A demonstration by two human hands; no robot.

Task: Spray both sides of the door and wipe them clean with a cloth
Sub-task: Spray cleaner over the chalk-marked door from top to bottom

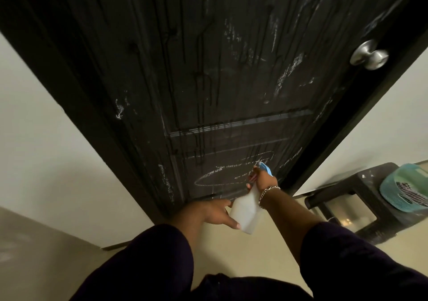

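I am looking down at a black door (208, 69) that is filling the upper frame, from ten o'clock across to two o'clock, its face streaked with drips and white chalky marks. A silver knob (368, 54) is sitting at two o'clock near the door's edge. My right hand (264, 179) is gripping the neck of a white spray bottle (245, 210), fingers curled round the blue trigger head (264, 168), which is pointing at the lower door panel (a chalk oval is showing there). My left hand (214, 212) is reaching in at six o'clock, fingers fairly straight, with the thumb touching the bottle's body; I cannot tell whether it is really holding it. A chain bracelet (266, 195) is circling the right wrist. At four o'clock a dark stool (347, 199) is carrying a teal basket (403, 187) with a striped cloth (410, 193) lying inside.
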